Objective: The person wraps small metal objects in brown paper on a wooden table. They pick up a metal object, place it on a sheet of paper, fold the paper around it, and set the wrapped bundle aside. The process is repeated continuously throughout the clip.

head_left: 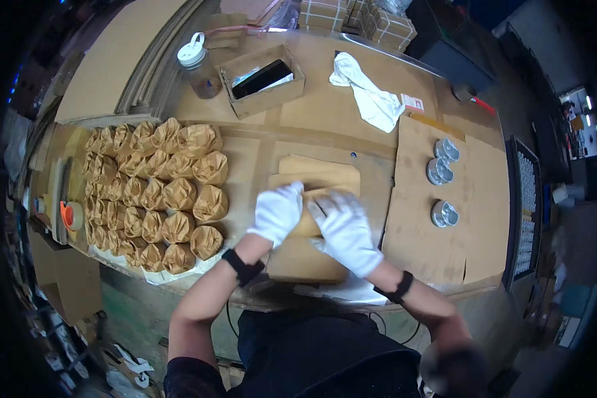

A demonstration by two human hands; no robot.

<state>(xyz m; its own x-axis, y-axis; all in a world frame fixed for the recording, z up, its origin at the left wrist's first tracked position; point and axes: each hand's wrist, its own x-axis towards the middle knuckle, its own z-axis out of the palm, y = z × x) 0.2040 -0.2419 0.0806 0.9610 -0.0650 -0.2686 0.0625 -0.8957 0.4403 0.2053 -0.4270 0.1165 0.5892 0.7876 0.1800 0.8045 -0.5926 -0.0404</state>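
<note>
White gloves cover both my hands. My left hand (pixel 280 211) is closed at the left side of a folded piece of brown paper (pixel 309 224), its fingertips pinching the edge. From the right, my right hand (pixel 345 232) bends its fingers over the same paper, somewhat blurred by motion. Whatever the paper may enclose is hidden. Beneath lies a stack of brown paper sheets (pixel 305 262). Right of the hands, three silvery round metal parts (pixel 445 213) sit on a cardboard sheet (pixel 418 245); two of them are close together.
Rows of paper-wrapped bundles (pixel 178 227) fill the table's left side. Behind them are a jar with a white lid (pixel 192 56) and a small cardboard box (pixel 272 99) holding a black phone-like object. Farther back lie a white cloth (pixel 368 93) and a red-handled tool (pixel 481 104). An orange tape roll (pixel 71 215) is far left.
</note>
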